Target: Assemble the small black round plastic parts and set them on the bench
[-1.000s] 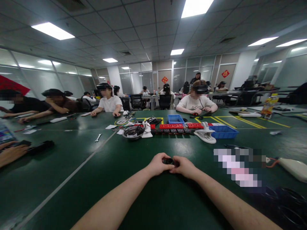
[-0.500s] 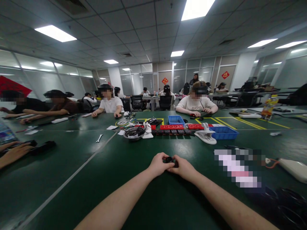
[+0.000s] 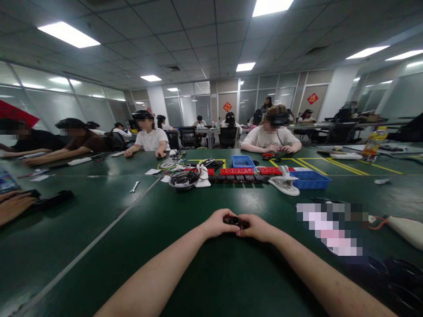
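Observation:
Both my hands meet over the green table (image 3: 185, 255), holding a small black object (image 3: 235, 221) with a round, ring-like top. My left hand (image 3: 219, 223) grips its left side, thumb in front. On the other side, my right hand (image 3: 255, 227) is closed around the right part, its fingertips close to my left thumb. The fingers hide much of the object, and what it is cannot be told.
Beyond my hands lie red and black strips (image 3: 236, 171), a white clamp (image 3: 284, 181), blue bins (image 3: 309, 179), and a bowl of cables (image 3: 183, 179). A wrench (image 3: 135, 187) lies left. A co-worker's hand (image 3: 16, 206) is at the left edge. People sit across the table.
The view has tilted down slightly. More of the black object shows between my hands, and my right hand's fingers have shifted around it.

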The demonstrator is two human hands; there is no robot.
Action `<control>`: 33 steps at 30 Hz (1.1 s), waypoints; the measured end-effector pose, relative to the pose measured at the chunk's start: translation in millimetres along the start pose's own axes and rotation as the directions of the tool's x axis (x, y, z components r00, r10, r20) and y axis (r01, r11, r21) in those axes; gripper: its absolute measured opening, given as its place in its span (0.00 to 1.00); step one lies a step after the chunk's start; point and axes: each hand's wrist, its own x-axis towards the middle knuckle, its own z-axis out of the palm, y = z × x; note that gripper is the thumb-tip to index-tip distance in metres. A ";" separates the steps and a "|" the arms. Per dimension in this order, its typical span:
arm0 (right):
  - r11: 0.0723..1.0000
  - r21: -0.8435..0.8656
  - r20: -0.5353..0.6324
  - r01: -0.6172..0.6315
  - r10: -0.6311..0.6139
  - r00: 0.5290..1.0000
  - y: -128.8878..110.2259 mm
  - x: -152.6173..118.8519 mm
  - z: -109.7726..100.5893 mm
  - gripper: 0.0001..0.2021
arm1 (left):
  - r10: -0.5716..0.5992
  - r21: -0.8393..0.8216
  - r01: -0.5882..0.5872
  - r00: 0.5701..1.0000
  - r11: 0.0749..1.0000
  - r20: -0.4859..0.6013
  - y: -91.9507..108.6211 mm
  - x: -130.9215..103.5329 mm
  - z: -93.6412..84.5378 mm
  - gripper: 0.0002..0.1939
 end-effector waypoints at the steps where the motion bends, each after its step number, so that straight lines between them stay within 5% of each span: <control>1: 1.000 0.005 -0.001 -0.001 0.001 1.000 -0.2 -0.1 0.1 0.12 | 0.013 0.011 -0.013 1.000 1.000 -0.006 -0.4 -0.3 0.6 0.22; 15: 1.000 -0.011 -0.032 -0.024 0.024 0.999 0.6 0.0 1.9 0.12 | 0.152 0.149 -0.139 0.985 0.979 -0.080 5.7 -5.1 -3.1 0.26; 33: 0.999 -0.019 -0.054 -0.039 0.038 0.998 -1.7 -1.4 2.1 0.13 | 0.002 0.039 0.000 0.998 0.999 -0.065 1.8 -1.3 2.5 0.23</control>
